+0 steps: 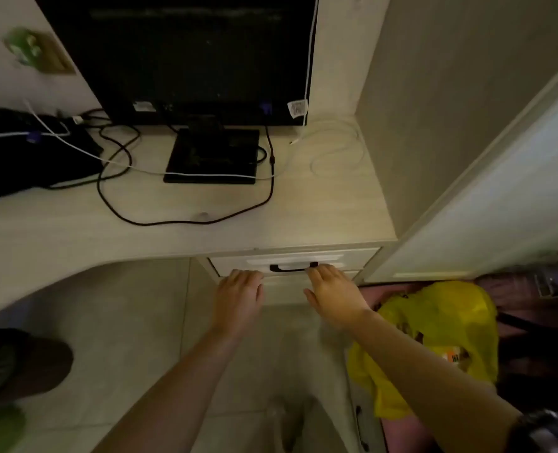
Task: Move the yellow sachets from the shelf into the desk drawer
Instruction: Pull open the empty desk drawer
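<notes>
Both empty, fingers spread: left hand [238, 294] pressing drawer [290, 261] front, right hand [331, 291] reaching at handle [293, 268], risking pinched fingertips if shutting fast.

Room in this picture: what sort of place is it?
Probably a home study or bedroom corner: a monitor with loose cables stands on a pale built-in desk with a drawer, beside a tall cupboard.

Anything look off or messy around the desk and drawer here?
Nothing damaged or spilled. Loose black cables and a white cable sprawl over the desk by the monitor. The drawer looks shut; both hands are empty.
</notes>
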